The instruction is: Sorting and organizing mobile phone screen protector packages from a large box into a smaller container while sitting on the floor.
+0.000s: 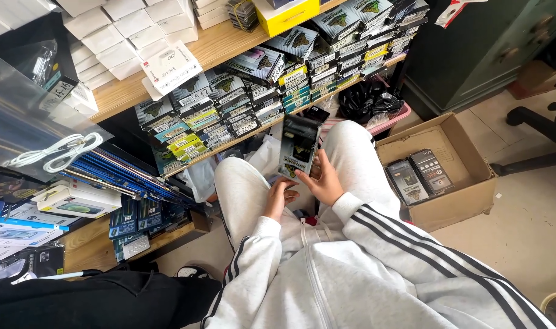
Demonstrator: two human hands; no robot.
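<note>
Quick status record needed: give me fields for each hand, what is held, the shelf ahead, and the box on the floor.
right hand: grips the lower end of a dark flat package, held upright over the lap
left hand: on the lap just beside the package's lower edge, holding nothing visible
wooden shelf: ahead, its front edge lined with stacked rows of similar flat packages
white boxes: stacked at the shelf's back left
cardboard box: open on the floor to the right, a few dark packages inside
white cable: coiled in a clear bag, left
</note>
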